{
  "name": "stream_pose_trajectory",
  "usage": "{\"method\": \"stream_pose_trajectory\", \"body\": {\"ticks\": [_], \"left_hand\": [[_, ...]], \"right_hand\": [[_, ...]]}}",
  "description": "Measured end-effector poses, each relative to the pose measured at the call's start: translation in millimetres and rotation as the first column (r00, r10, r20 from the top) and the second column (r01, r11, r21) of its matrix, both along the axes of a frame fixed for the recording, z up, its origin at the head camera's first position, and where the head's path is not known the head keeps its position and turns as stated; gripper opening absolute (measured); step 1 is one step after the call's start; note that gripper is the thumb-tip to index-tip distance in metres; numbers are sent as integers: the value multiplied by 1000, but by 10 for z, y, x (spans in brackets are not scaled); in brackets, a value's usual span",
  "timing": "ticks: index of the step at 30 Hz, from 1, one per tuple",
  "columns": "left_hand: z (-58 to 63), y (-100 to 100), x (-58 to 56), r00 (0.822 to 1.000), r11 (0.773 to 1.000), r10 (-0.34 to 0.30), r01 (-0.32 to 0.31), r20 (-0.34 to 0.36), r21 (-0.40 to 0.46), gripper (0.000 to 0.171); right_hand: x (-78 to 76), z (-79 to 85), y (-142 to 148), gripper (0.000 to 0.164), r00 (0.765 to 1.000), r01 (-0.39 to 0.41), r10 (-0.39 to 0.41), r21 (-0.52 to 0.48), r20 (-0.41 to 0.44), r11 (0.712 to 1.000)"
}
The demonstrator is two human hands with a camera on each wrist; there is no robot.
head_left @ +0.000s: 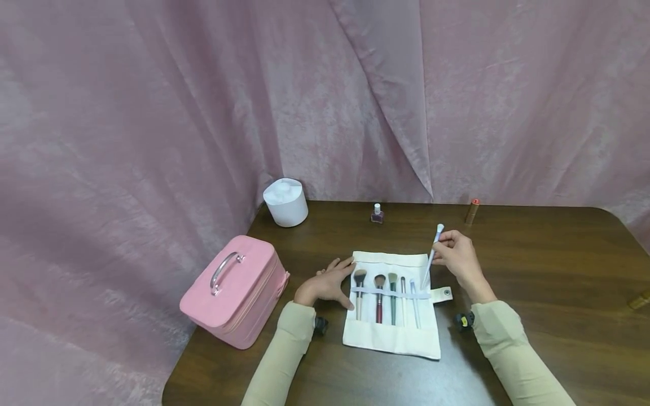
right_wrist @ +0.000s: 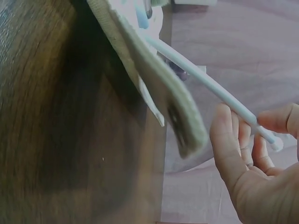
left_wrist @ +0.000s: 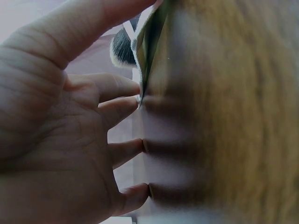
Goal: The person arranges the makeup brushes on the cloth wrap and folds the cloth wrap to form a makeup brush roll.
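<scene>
A white cloth brush roll (head_left: 391, 341) lies unfolded on the table, with several makeup brushes (head_left: 378, 299) tucked under its elastic band. My right hand (head_left: 461, 260) pinches a slim white makeup brush (head_left: 431, 256) near its tip end, thumb against fingers. The brush slants down to the right end of the band; in the right wrist view its shaft (right_wrist: 205, 80) runs down beside the roll's snap tab (right_wrist: 182, 121). My left hand (head_left: 332, 283) rests at the roll's left edge with fingers spread. In the left wrist view its fingertips touch the edge and the tabletop.
A pink cosmetic case (head_left: 238, 287) with a metal handle stands to the left. Along the back are a white tissue roll (head_left: 286, 206), a nail polish bottle (head_left: 377, 215) and a gold tube with a red top (head_left: 473, 212). Another gold item (head_left: 638, 300) lies far right.
</scene>
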State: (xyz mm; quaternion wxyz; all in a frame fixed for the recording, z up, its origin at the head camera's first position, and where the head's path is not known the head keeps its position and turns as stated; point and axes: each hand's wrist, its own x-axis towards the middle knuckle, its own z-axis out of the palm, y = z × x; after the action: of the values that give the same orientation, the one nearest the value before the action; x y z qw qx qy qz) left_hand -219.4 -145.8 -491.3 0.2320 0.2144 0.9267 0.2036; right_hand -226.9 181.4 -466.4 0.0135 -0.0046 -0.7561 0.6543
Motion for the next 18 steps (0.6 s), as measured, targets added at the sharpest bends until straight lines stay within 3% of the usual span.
{"method": "stream_pose_trajectory", "body": {"ticks": [18], "left_hand": [[36,-1,11,1000,1000,2,-2,14,7,107]], "right_hand": [[25,-39,-84,20,990,-126,118,118,75,985]]}}
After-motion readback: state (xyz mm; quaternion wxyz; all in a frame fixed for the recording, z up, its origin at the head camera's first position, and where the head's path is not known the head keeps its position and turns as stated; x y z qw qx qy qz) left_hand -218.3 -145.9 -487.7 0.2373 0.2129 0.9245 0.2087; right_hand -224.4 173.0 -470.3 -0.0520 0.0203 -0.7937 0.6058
